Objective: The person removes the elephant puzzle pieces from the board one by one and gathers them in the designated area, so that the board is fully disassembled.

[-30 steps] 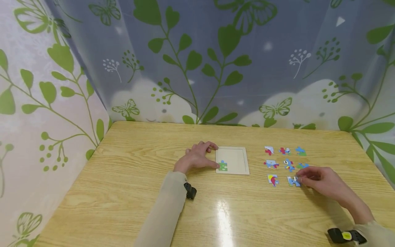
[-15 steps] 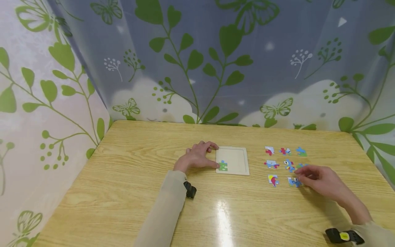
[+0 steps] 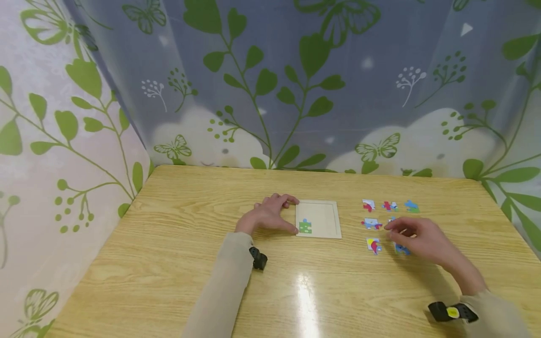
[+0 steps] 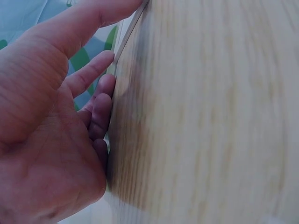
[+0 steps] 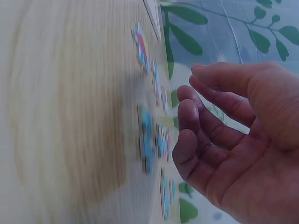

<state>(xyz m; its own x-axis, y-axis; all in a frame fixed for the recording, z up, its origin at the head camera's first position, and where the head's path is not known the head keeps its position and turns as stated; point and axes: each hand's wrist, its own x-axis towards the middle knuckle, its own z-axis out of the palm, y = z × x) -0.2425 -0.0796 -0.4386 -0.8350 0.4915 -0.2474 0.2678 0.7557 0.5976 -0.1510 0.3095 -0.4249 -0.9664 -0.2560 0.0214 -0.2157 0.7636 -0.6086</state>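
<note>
A square wooden puzzle tray (image 3: pixel 323 218) lies on the table with a green puzzle piece (image 3: pixel 305 227) in its near left corner. My left hand (image 3: pixel 268 216) rests at the tray's left side, its thumb near the lower corner and its index finger at the upper corner. My right hand (image 3: pixel 420 237) hovers over the loose pieces, fingers loosely bent; the right wrist view shows nothing between thumb and fingers. Below it lies a blue puzzle piece (image 5: pixel 146 140). Beside it are a yellow and red puzzle piece (image 3: pixel 374 245) and a blue and white puzzle piece (image 3: pixel 371 224).
Along the far row lie a red and white puzzle piece (image 3: pixel 368 205), a red and blue puzzle piece (image 3: pixel 390 206) and a blue and green puzzle piece (image 3: pixel 412 206). The wooden table (image 3: pixel 169 263) ends at a leaf-patterned curtain (image 3: pixel 270 94).
My right hand has moved left and slightly away from me, off the near right pieces and over the middle ones. The left hand stays by the tray.
</note>
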